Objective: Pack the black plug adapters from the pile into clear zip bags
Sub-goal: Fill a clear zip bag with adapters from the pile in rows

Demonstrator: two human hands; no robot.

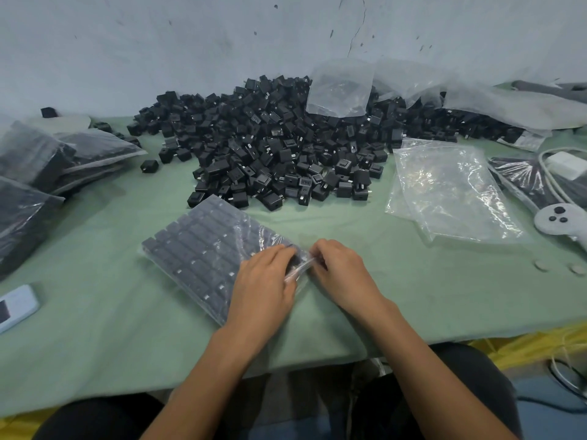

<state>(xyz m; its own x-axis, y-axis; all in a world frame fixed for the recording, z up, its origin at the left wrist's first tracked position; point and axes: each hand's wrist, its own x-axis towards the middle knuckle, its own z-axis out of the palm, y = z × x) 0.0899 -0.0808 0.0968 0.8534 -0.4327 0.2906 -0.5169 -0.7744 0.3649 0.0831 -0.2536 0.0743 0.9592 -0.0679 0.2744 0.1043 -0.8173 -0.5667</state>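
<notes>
A clear zip bag (203, 249) lies flat on the green surface (127, 328), close to the person, and it is filled with black plug adapters in neat rows. Both hands are at its open end. The left hand (266, 281) rests on the bag with the fingers curled over the mouth and pinches the plastic edge. The right hand (343, 271) pinches the same edge from the other side (the fingertips of both hands nearly meet). Behind the bag is the big pile (279, 144) of loose adapters, against the wall. Packed bags (47, 160) are stacked at the left, and empty bags (451, 188) lie at the right. A phone (16, 304) lies near the left edge.
</notes>
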